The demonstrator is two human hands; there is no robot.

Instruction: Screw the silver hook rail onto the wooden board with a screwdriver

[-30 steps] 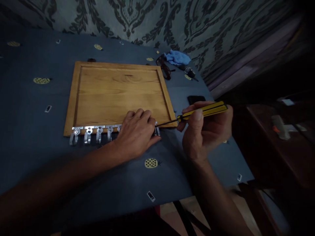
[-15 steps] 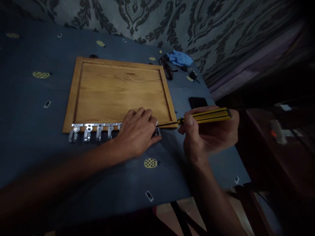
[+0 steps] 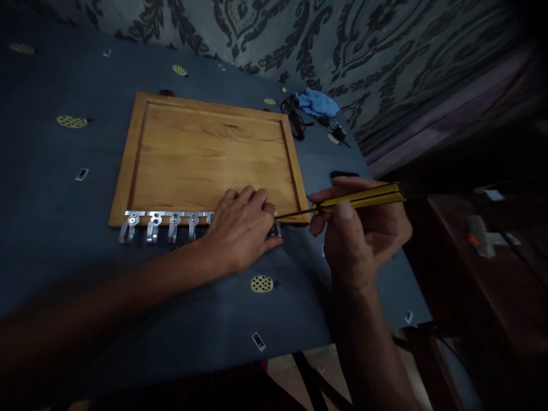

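Observation:
A wooden board lies flat on a dark blue tablecloth. A metal hook rail runs along the board's near edge, with several hooks hanging over it. My left hand rests palm down on the right part of the rail, its fingers curled over it. My right hand grips a yellow and black screwdriver, held nearly level. Its tip points left and meets the rail's right end, just beside my left fingers.
At the table's far right corner lie dark glasses, a blue cloth and a small dark object. A black phone lies behind my right hand. The table's edge runs close on the right, with dark wooden furniture beyond.
My right hand has shifted slightly around the screwdriver handle, with the tip staying at the rail's right end. My left hand stays on the rail. The view has drifted a little.

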